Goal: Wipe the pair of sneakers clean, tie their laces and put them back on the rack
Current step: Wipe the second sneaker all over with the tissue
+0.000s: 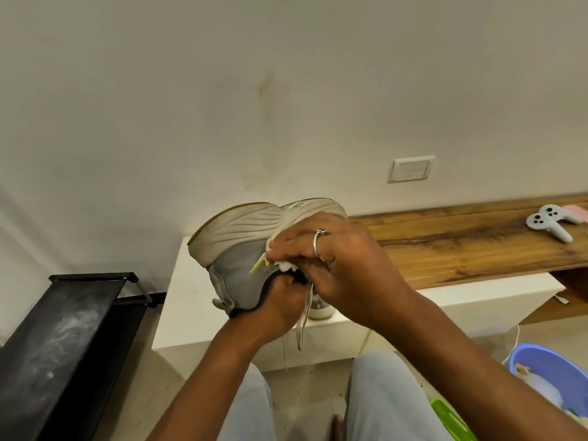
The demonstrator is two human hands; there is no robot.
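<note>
Left hand [280, 302] grip closed round upturned sneaker [241, 246] at collar; right hand [345, 265] grip pinching white cloth [286, 266] against its grey side

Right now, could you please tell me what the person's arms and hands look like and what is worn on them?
Both forearms are bare, with no sleeves, gloves or watch in view. The right hand wears a plain silver ring on one finger. The left hand shows no jewellery on the parts visible.
</note>
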